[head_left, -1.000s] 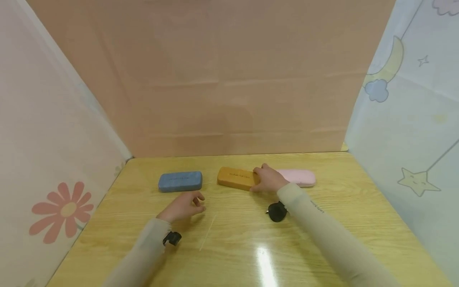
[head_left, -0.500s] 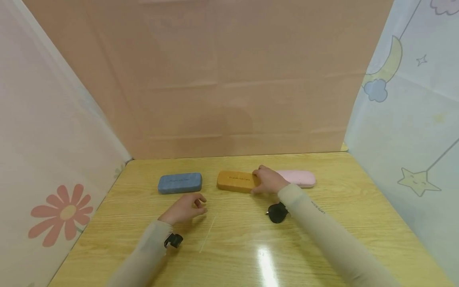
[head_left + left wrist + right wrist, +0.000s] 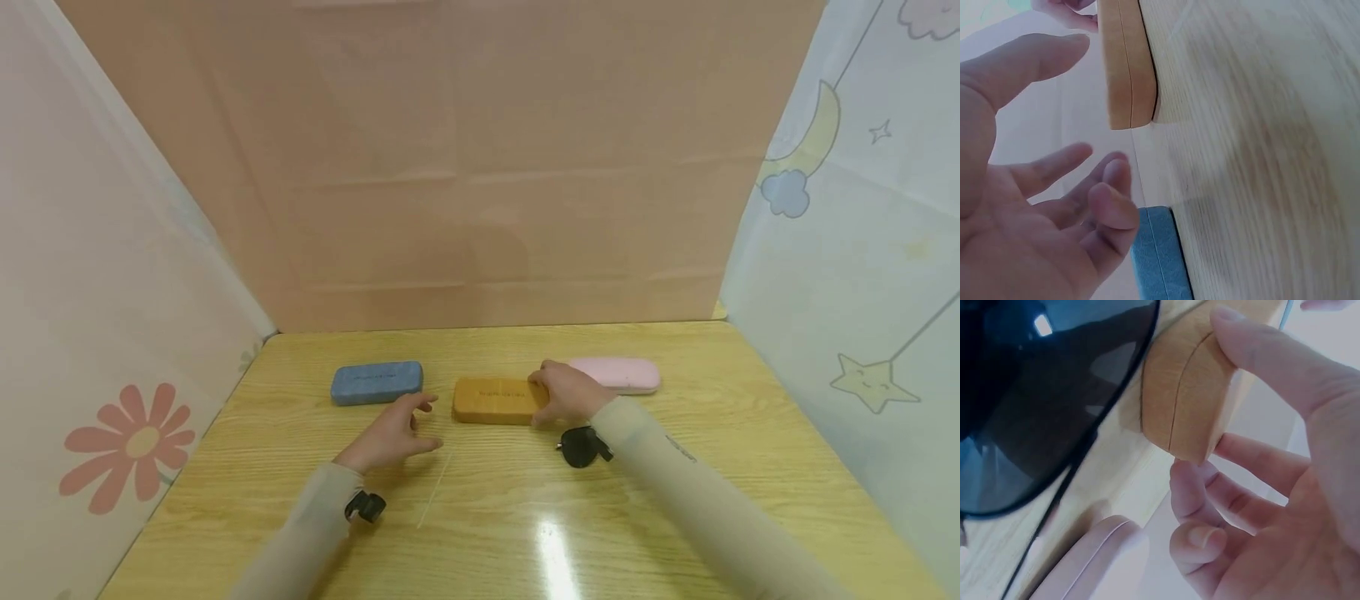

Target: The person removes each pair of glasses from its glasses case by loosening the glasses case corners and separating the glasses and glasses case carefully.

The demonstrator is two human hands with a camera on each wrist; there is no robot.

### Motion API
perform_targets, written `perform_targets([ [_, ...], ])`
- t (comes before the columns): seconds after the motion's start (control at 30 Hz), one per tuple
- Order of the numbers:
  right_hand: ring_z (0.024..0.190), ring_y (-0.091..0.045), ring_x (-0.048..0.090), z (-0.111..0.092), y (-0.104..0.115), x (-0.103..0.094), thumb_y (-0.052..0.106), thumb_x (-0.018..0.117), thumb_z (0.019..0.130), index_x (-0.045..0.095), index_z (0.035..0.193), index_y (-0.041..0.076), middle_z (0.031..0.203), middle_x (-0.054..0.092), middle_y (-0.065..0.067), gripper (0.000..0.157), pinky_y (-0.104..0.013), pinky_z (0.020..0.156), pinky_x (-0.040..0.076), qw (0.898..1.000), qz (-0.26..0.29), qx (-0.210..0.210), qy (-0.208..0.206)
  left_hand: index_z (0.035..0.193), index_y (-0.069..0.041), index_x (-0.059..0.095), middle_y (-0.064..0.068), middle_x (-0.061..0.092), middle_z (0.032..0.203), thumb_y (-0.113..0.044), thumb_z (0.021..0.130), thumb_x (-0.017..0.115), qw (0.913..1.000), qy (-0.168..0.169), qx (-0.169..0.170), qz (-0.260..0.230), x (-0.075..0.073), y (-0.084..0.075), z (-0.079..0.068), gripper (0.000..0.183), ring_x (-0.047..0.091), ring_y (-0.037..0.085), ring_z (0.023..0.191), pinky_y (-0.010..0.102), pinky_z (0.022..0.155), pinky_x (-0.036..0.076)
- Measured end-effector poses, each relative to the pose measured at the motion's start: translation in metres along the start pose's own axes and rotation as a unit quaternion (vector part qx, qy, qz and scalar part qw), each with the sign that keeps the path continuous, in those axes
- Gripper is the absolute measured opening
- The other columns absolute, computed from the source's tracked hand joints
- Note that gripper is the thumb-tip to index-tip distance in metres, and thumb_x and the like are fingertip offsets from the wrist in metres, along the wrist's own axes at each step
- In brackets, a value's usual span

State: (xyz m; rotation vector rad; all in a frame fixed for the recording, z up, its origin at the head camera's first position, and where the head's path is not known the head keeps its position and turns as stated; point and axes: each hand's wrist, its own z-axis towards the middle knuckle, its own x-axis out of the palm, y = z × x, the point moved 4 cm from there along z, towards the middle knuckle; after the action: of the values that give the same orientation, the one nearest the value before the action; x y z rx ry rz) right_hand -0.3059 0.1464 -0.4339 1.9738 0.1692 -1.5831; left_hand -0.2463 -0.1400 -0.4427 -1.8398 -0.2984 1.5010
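The right hand [image 3: 567, 393] grips the right end of an orange glasses case [image 3: 491, 401], thumb along its near side and fingers at the far side. In the right wrist view the thumb presses the orange case [image 3: 1194, 394] by its seam. Just left of that case, the left hand [image 3: 390, 433] holds nothing, its thumb and fingers apart. Behind the left hand lies a blue glasses case [image 3: 377, 382], also seen in the left wrist view as a blue end [image 3: 1159, 256]. A pair of dark sunglasses [image 3: 580, 447] lies below the right wrist.
A pink glasses case [image 3: 618, 375] lies behind the right hand, partly hidden by it. The wooden table [image 3: 480, 517] meets a tan back panel [image 3: 480, 208]. Patterned side walls [image 3: 862, 275] stand left and right.
The right hand has drawn the orange case toward the near edge and turned it straighter. The left hand has shifted slightly right, its thumb and fingers spread wider. The blue and pink cases stay put.
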Motion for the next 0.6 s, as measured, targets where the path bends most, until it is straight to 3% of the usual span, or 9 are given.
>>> perform_targets([
  [0.13,0.083,-0.018,0.048,-0.008,0.006,0.002,0.035,0.09,0.074,0.06,0.134,-0.001,0.103,0.055,-0.004,0.076,-0.035,0.074,0.043,1.0,-0.005,-0.019,-0.005,0.151,-0.006,0.041,0.014,0.052,0.141,-0.026,0.084,0.083,0.9999,-0.012,-0.006,-0.002,0.003,0.0,0.003,0.082,0.056,0.029,0.104,0.043,0.081,0.049],
  [0.33,0.083,-0.017,0.048,-0.016,0.012,0.007,0.035,0.091,0.071,0.062,0.132,0.001,0.105,0.057,-0.005,0.075,-0.036,0.076,0.046,0.999,-0.013,-0.032,-0.005,0.151,-0.006,0.04,0.014,0.051,0.145,-0.026,0.08,0.086,0.9996,0.009,0.002,-0.028,0.014,0.001,0.008,0.087,0.057,0.036,0.119,0.052,0.096,0.049],
  [0.6,0.083,-0.016,0.05,-0.03,0.024,0.014,0.037,0.092,0.068,0.064,0.128,0.002,0.107,0.06,-0.005,0.074,-0.037,0.077,0.048,0.998,-0.032,-0.044,-0.01,0.151,0.0,0.036,0.012,0.059,0.128,-0.023,0.075,0.09,0.9991,0.024,0.035,0.004,0.027,-0.002,0.012,0.096,0.056,0.021,0.087,0.038,0.076,0.048],
])
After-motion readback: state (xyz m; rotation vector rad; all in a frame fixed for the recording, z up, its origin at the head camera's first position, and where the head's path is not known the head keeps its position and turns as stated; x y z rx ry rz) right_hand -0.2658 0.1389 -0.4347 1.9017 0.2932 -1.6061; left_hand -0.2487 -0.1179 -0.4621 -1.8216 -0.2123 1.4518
